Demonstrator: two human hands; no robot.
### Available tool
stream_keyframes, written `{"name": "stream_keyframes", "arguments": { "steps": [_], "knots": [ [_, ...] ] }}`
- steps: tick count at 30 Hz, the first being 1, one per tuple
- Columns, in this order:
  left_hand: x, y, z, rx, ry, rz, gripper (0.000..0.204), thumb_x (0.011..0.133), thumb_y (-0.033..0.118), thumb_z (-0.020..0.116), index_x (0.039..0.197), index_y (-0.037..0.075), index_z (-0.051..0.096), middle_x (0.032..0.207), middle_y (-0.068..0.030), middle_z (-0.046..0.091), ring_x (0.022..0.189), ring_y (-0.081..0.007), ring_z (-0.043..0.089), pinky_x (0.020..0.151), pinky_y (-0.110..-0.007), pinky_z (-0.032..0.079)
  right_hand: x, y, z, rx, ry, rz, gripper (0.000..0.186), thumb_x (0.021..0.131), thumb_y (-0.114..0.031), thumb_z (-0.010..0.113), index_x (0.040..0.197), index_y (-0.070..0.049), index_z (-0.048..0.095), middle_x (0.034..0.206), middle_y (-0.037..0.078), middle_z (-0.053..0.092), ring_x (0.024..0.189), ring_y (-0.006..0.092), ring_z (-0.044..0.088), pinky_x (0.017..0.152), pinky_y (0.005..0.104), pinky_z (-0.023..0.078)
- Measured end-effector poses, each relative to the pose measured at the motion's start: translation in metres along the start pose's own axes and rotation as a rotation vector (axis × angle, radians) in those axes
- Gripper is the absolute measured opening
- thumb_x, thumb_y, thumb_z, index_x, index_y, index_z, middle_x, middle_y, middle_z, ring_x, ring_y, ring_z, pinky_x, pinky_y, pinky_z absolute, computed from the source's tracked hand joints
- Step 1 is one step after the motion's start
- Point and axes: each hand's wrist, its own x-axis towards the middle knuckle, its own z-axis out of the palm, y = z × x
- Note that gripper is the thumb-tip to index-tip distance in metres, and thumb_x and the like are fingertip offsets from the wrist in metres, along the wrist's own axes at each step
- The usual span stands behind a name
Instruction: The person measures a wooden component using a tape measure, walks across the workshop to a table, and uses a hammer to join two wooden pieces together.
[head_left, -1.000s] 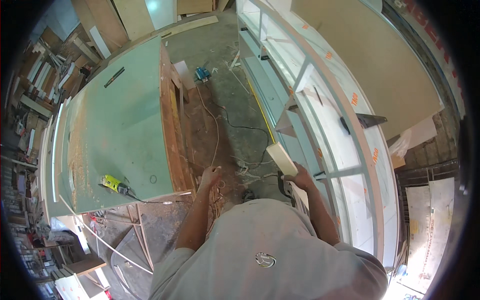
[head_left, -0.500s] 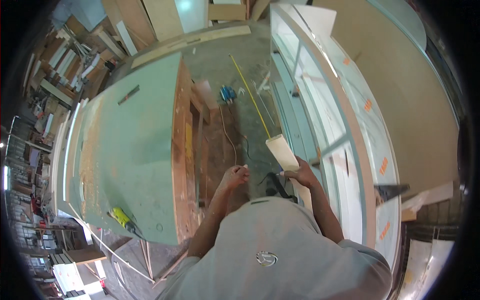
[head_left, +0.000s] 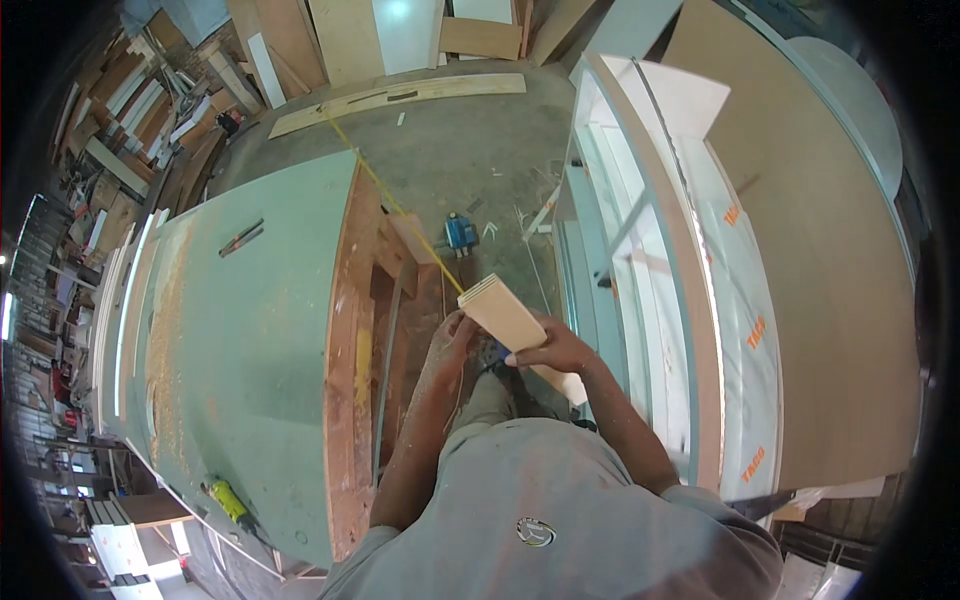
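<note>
My right hand (head_left: 550,350) grips a pale wooden board (head_left: 502,310), which slants away from me at waist height, with a blue and black object partly hidden below that hand. My left hand (head_left: 450,335) has its fingers curled at the board's far end, where a yellow tape measure (head_left: 390,201) meets it; what they hold is hidden. The tape stretches diagonally to a long plank (head_left: 460,85) on the floor at the back. A blue power tool (head_left: 460,234) lies on the floor beyond the board.
A green-topped workbench (head_left: 235,340) at left carries sawdust, a green power tool (head_left: 228,500) and thin dark tools (head_left: 242,236). A white framed cabinet (head_left: 690,290) stands at right, a large brown sheet (head_left: 820,300) behind it. Panels (head_left: 350,30) lean at the back; offcuts crowd the far left.
The view has swung toward the right side and back of the room. My left hand has moved up to the board's end, and the board and tape now slant leftward toward the back.
</note>
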Motion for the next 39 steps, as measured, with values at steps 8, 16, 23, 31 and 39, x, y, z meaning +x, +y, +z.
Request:
{"name": "stream_keyframes", "arguments": {
  "steps": [8, 16, 23, 31, 39],
  "knots": [
    [0.201, 0.025, -0.015, -0.175, -0.192, 0.016, 0.045, 0.101, 0.042, 0.052, 0.134, 0.013, 0.053, 0.126, -0.0053, 0.061, 0.112, -0.0174, 0.062, 0.093, -0.038, 0.051, 0.171, -0.053, -0.083, -0.158, -0.014, 0.205, 0.061, 0.071, -0.023, 0.088, 0.121, 0.0, 0.062, 0.111, 0.01, 0.063, 0.103, 0.0179, 0.062, 0.086, 0.0348, 0.053],
    [0.359, 0.122, -0.035, -0.093, -0.145, -0.017, 0.038, 0.102, 0.04, 0.048, 0.125, 0.012, 0.06, 0.115, -0.0058, 0.065, 0.105, -0.0162, 0.062, 0.089, -0.036, 0.051, 0.338, -0.099, -0.154, -0.275, -0.009, 0.055, 0.059, 0.068, -0.019, 0.089, 0.118, 0.0, 0.064, 0.108, 0.008, 0.067, 0.1, 0.0173, 0.064, 0.089, 0.0351, 0.052],
    [0.461, 0.125, -0.128, -0.295, 0.442, 0.082, 0.046, 0.101, 0.035, 0.039, 0.098, 0.001, 0.069, 0.088, -0.0091, 0.069, 0.084, -0.0193, 0.065, 0.078, -0.035, 0.052, 0.475, -0.134, -0.201, -0.202, 0.055, 0.106, 0.051, 0.071, -0.019, 0.087, 0.109, 0.003, 0.063, 0.087, 0.01, 0.069, 0.075, 0.0191, 0.069, 0.069, 0.0326, 0.056],
    [0.469, 0.088, -0.312, -0.456, 1.378, 0.044, 0.059, 0.105, 0.045, 0.026, 0.106, 0.0, 0.063, 0.089, -0.0122, 0.068, 0.074, -0.0235, 0.065, 0.068, -0.039, 0.057, 0.658, -0.155, -0.32, -0.133, 0.082, 0.075, 0.047, 0.074, -0.016, 0.083, 0.111, 0.003, 0.061, 0.08, 0.01, 0.066, 0.061, 0.019, 0.066, 0.056, 0.0313, 0.054],
    [0.521, 0.114, -0.384, -1.292, 1.71, 0.502, 0.062, 0.104, 0.046, 0.028, 0.132, -0.006, 0.05, 0.12, -0.0239, 0.058, 0.107, -0.0382, 0.063, 0.09, -0.056, 0.054, 0.839, -0.205, -0.448, -0.201, 0.148, 0.059, 0.045, 0.08, -0.019, 0.077, 0.114, 0.005, 0.06, 0.083, 0.011, 0.065, 0.058, 0.0203, 0.064, 0.051, 0.0319, 0.052]
  ]
}}
